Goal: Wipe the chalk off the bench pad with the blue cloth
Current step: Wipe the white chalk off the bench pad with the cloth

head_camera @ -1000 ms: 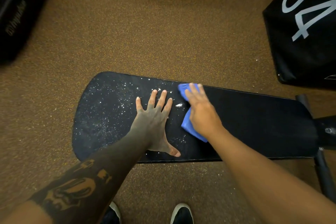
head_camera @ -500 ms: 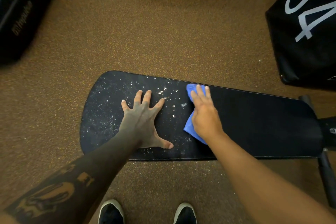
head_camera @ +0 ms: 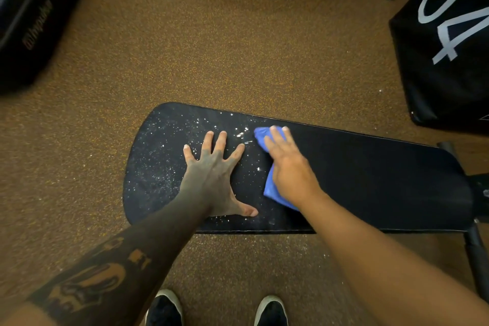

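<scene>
I'd say approx half done: bench pad (head_camera: 370, 180) frame-right half looks clean, chalk (head_camera: 164, 161) specks cover mid-frame part round my flat, splayed left hand (head_camera: 211, 167), right hand (head_camera: 291, 169) pressing blue cloth (head_camera: 272, 190) flat-fingered.

blue cloth (head_camera: 270, 188) mostly under right hand (head_camera: 291, 169) | shoes (head_camera: 164, 309) cut by bottom edge

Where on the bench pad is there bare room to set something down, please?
The widest bare patch is the clean stretch of the bench pad between the right hand on the blue cloth and the pad's right end. The rounded end beyond the left hand is unoccupied but speckled with chalk. The middle is crowded by both hands.
</scene>
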{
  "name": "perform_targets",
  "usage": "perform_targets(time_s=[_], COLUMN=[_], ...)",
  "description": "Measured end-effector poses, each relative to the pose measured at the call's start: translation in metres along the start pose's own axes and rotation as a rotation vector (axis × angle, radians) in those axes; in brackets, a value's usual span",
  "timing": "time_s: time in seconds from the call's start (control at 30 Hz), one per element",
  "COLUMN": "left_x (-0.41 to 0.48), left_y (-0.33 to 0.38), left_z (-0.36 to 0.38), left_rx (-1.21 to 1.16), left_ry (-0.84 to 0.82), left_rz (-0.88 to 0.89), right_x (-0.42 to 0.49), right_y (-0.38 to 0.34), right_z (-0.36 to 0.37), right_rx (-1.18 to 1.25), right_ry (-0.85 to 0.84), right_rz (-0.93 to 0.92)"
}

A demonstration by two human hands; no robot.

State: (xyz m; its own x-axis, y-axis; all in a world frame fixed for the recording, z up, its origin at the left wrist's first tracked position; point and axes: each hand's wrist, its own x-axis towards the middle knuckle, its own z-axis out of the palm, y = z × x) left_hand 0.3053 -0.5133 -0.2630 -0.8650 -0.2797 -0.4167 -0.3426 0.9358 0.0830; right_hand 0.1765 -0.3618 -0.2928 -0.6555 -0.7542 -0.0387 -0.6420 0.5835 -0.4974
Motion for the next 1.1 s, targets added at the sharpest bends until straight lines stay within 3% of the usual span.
perform_targets(time_s=[0.1, 0.27, 0.4, 0.43, 0.57, 0.67, 0.73, 0.83, 1.0, 1.1], left_x=[0.000, 0.000, 0.000, -0.001, -0.001, 0.000, -0.001, -0.001, 0.000, -0.001], left_y=[0.000, 0.000, 0.000, 0.000, 0.000, 0.000, -0.001, -0.001, -0.002, -0.001], left_z=[0.001, 0.001, 0.001, 0.001, 0.001, 0.002, 0.002, 0.003, 0.003, 0.003], left_rx=[-0.001, 0.008, -0.002, -0.002, -0.001, -0.008, -0.007, -0.009, -0.016, -0.016], left_ry=[-0.003, -0.001, -0.005, -0.005, -0.002, 0.002, 0.004, 0.004, 0.002, -0.010], left_rz=[-0.003, -0.005, -0.002, -0.003, -0.001, 0.002, 0.007, 0.009, 0.010, 0.009], right_x=[0.020, 0.011, 0.041, 0.042, 0.033, 0.027, 0.021, 0.017, 0.034, 0.032], right_y=[-0.010, -0.014, -0.007, -0.012, -0.010, -0.003, -0.004, -0.003, 0.005, 0.007], right_z=[-0.002, 0.002, -0.009, -0.007, -0.015, -0.034, -0.033, -0.020, -0.018, -0.013], right_rx=[-0.039, -0.099, -0.073, -0.065, -0.076, -0.306, -0.377, -0.305, -0.131, -0.125], right_ry=[0.113, -0.083, 0.044, 0.046, -0.083, -0.029, -0.094, -0.188, -0.160, -0.184], right_rz=[0.257, -0.089, 0.199, 0.191, -0.069, -0.038, -0.042, -0.101, -0.195, -0.341])
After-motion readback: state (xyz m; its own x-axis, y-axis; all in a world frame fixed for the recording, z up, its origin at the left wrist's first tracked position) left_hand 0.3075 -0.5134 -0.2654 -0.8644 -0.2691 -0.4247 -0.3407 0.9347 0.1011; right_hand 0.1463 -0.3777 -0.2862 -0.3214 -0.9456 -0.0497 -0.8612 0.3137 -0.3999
